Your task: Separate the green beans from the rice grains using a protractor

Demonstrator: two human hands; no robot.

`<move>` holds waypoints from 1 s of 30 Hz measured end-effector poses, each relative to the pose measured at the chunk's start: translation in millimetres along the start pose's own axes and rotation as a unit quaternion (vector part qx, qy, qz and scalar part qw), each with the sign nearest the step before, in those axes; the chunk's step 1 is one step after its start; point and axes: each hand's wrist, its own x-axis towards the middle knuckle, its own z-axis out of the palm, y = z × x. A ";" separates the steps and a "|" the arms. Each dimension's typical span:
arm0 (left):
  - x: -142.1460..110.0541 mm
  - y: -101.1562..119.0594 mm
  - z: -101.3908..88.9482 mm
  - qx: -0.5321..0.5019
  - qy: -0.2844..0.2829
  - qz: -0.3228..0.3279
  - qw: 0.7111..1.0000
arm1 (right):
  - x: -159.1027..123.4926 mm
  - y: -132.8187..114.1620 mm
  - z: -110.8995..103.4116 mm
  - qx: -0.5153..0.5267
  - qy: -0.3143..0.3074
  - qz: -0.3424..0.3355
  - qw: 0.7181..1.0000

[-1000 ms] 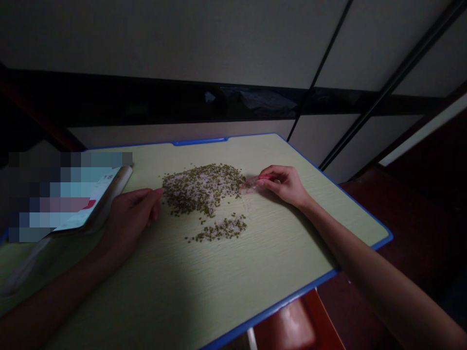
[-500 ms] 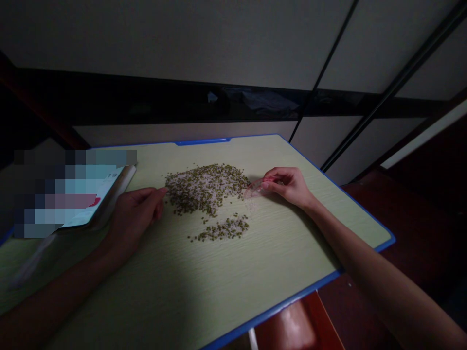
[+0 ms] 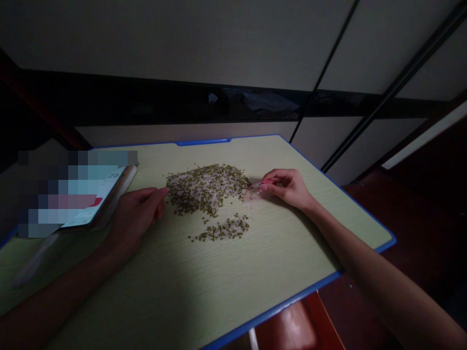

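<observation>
A wide heap of green beans mixed with pale, rice-like grains (image 3: pixel 207 187) lies on the light tabletop (image 3: pixel 292 243). In front of it is a smaller patch of the same mix (image 3: pixel 226 228). My right hand (image 3: pixel 286 187) pinches a clear, curved plastic piece (image 3: pixel 251 192), whose rounded edge meets the heap's right side. Its exact kind is unclear. At the heap's left edge my left hand (image 3: pixel 136 214) is closed, thumb and forefinger together by the outermost beans. Whether anything sits between those fingers is hidden.
Left of my left hand a device with a lit screen (image 3: pixel 93 209) leans at an angle, partly blurred out. A pale strip (image 3: pixel 34 262) lies below it. The table has a blue rim (image 3: pixel 284 304). Behind stands a cabinet (image 3: pixel 164 43); a red-brown surface (image 3: pixel 299 323) shows below the front edge.
The number on the lit screen has gone from 19 to 20. Both hands and the heap look essentially unmoved; the view has shifted very slightly.
</observation>
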 end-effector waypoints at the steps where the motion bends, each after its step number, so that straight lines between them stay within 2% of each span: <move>1: 0.2 -0.3 0.0 -0.001 0.000 -0.001 1.000 | 0.0 0.0 0.1 -0.001 0.004 -0.002 1.000; 10: 2.0 -4.0 0.5 -0.010 -0.005 0.001 1.000 | 0.1 1.7 -1.6 -0.001 0.022 0.008 1.000; 22: 2.7 -5.6 0.3 0.005 -0.004 0.013 1.000 | 0.2 3.9 1.7 0.001 0.015 0.003 1.000; 30: 3.2 -7.4 1.2 -0.013 0.000 0.006 1.000 | 1.8 5.4 0.7 -0.011 0.046 0.014 0.999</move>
